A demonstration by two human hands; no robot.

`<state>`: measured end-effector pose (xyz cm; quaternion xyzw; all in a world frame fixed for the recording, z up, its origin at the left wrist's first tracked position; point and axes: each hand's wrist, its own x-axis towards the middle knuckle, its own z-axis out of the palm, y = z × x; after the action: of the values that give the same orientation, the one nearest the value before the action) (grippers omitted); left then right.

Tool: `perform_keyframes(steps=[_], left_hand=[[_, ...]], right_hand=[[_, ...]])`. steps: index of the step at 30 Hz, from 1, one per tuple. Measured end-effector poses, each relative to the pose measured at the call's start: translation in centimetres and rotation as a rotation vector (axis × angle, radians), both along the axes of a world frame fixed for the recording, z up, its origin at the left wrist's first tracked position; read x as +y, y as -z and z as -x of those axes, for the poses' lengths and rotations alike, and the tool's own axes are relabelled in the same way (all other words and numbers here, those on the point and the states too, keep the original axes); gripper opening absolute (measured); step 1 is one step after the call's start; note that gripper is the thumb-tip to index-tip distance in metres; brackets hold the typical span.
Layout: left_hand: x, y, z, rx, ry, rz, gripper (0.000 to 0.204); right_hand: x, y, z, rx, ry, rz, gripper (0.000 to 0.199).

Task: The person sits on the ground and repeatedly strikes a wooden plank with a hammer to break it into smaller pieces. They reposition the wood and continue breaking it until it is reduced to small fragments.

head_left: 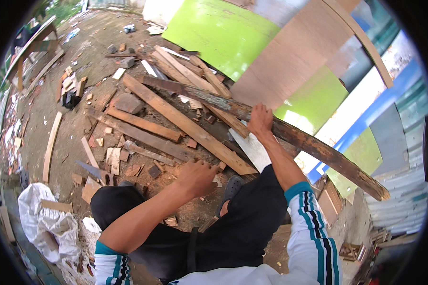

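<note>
Head view. The right hand [260, 119] closes around a long, dark, weathered plank [314, 145], rough-grained and chipped along its edges, which runs diagonally from the wood pile at centre to the lower right. The left hand [197, 176] hangs with fingers loosely curled and holds nothing, above bare earth littered with small wood offcuts [113, 159]. Beyond the hands lies a pile of pale, flat boards [185, 122], straight-edged and crossing one another. A handsaw [91, 170] with a grey blade lies on the ground left of the left hand. A smooth lime-green panel [221, 33] and a matt brown sheet [290, 59] lean at the top; a blue band [375, 111] and corrugated grey metal sheeting [404, 199] fill the right. A crumpled white woven sack [47, 223] sits at lower left.
</note>
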<state>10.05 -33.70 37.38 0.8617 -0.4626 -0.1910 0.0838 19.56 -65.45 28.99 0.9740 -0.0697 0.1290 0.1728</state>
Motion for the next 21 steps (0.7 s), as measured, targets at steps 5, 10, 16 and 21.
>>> perform_keyframes(steps=[5, 10, 16, 21], left_hand=[[-0.3, 0.4, 0.4, -0.002, 0.018, -0.007, 0.056], [-1.7, 1.0, 1.0, 0.006, 0.03, 0.016, 0.054], [-2.3, 2.4, 1.4, -0.015, 0.056, -0.076, 0.051], [-2.7, 3.4, 1.8, -0.006, 0.107, -0.059, 0.051]], right_hand=[[0.4, 1.1, 0.9, 0.16, 0.051, -0.108, 0.048], [-1.2, 3.1, 0.9, -0.07, -0.033, 0.019, 0.024], [-0.7, 2.9, -0.9, -0.221, -0.076, 0.071, 0.01], [-2.3, 3.2, -0.6, -0.025, 0.008, -0.036, 0.024]])
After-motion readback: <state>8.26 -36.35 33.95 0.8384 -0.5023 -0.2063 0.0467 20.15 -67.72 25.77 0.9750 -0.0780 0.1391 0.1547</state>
